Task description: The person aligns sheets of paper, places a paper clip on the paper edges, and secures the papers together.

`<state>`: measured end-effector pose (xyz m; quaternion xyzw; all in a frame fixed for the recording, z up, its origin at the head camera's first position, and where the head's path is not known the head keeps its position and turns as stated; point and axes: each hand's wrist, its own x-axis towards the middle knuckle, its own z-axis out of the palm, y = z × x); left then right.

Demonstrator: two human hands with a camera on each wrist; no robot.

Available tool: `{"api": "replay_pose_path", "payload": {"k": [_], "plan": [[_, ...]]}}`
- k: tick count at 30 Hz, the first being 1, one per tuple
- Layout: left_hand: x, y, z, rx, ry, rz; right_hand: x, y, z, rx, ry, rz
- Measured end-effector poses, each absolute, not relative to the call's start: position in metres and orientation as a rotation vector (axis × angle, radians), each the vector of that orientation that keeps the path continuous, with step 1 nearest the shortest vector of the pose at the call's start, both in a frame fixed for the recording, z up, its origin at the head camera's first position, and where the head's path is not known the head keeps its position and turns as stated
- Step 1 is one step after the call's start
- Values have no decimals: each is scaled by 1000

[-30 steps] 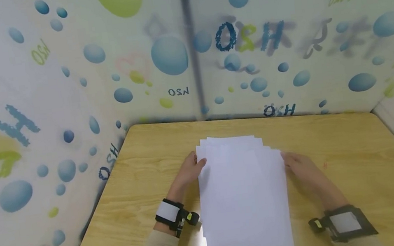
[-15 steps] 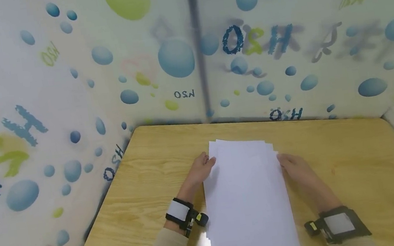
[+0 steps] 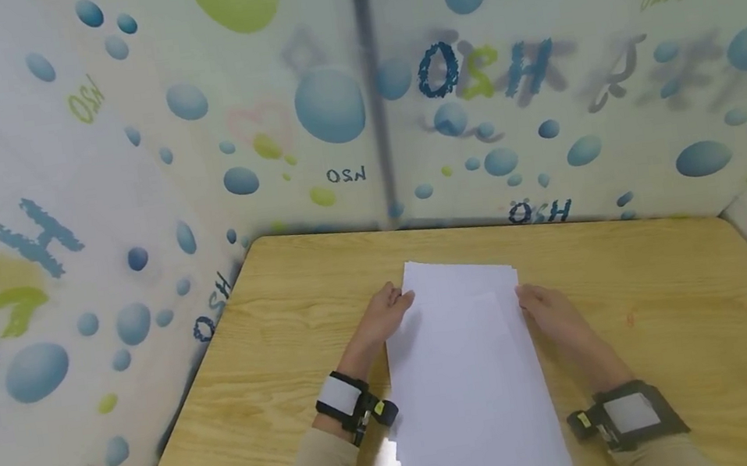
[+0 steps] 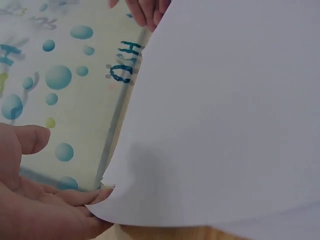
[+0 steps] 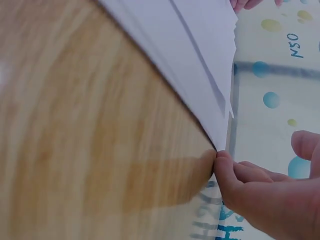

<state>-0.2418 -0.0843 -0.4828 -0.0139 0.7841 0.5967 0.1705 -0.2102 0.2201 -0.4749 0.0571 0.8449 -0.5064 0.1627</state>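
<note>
Paper (image 3: pixel 469 394) at lower centre is touched at its upper left edge by the left hand (image 3: pixel 379 317), upper right by the right hand (image 3: pixel 555 311), fingers loosely extended, thumbs apart.

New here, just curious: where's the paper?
In the head view, the paper is low and just right of centre, over the wooden table between the left hand and the right hand.

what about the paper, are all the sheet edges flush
No, in the right wrist view the edge of an upper sheet lies inward from that of a lower sheet.
</note>
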Motion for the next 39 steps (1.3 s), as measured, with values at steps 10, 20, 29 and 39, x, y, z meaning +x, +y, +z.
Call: {"api": "replay_pose_path", "payload": {"k": [10, 20, 29, 39], "plan": [[-214, -132, -468, -229, 2091, 1895, -184, 256, -476, 199, 2145, -1761], [-200, -136, -464, -118, 1887, 1887, -170, 264, -461, 287, 1704, -1983], [-209, -118, -468, -60, 1809, 1905, -167, 250, -455, 282, 1576, -2023], [-214, -105, -471, -8, 1827, 1813, -167, 240, -459, 290, 1612, -2034]]}}
